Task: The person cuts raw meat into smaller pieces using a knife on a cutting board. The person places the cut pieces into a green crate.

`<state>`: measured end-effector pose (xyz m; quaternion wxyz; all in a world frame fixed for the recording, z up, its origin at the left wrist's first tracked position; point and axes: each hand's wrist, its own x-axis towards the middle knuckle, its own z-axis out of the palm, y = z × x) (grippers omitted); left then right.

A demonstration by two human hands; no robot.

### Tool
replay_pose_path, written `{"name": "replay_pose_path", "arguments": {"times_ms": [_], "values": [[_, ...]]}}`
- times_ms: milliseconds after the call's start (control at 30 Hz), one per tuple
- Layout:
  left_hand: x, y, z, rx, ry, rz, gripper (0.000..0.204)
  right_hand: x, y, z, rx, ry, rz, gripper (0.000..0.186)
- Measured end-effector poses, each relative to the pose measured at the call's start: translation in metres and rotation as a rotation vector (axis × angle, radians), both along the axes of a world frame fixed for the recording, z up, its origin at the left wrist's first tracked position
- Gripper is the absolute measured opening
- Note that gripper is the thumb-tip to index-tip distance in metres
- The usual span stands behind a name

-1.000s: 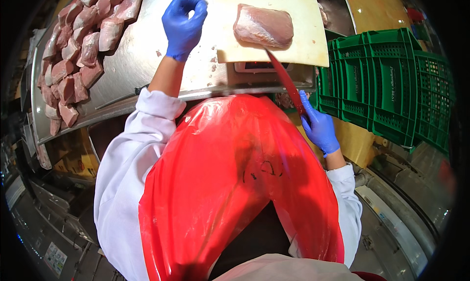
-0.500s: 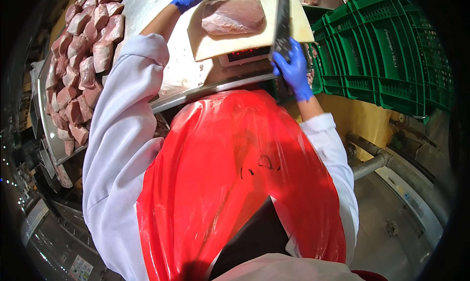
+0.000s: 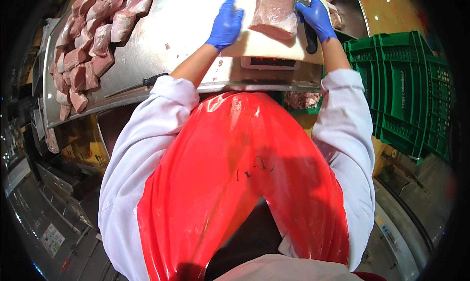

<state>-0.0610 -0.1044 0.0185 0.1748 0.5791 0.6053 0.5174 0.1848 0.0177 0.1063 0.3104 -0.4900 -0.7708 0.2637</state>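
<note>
One slab [image 3: 274, 15] flat on the pale board [image 3: 267, 49], between left hand [image 3: 226, 26] and right hand [image 3: 318, 19]. On the left, spread, thumb away from fingers, just short of the slab. On the right, pinching the knife [image 3: 310, 40] close to the blade's base, with the butt toward the apron [image 3: 230, 173]. Beneath the board's near edge, a scale [image 3: 269, 63]. Farther left on the metal worktop [image 3: 147, 55], piled meat [image 3: 95, 41]; near the left sleeve [image 3: 147, 114], a black-handled tool [image 3: 155, 79]. Off to the right, green crates [image 3: 391, 97].
</note>
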Motion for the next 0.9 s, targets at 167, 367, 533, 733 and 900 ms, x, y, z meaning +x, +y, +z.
{"name": "replay_pose_path", "arguments": {"times_ms": [167,367,533,733,900], "values": [[-0.069,-0.019,0.001,0.125,0.068,0.236,0.05,-0.076,-0.066,-0.001,0.725,-0.047,-0.109,0.049],[-0.072,-0.016,0.01,0.197,-0.057,0.155,0.045,-0.055,-0.129,0.003,0.174,-0.609,0.23,0.075],[-0.048,-0.009,0.01,0.205,-0.104,0.1,0.042,-0.01,-0.171,0.008,0.02,-0.791,0.302,0.086],[-0.012,-0.014,0.018,0.193,-0.032,0.061,0.036,0.064,-0.207,0.045,-0.014,-0.94,0.377,0.084],[0.028,-0.028,0.027,0.213,0.138,-0.072,0.028,0.131,-0.22,0.046,-0.022,-0.902,0.362,0.083]]}}
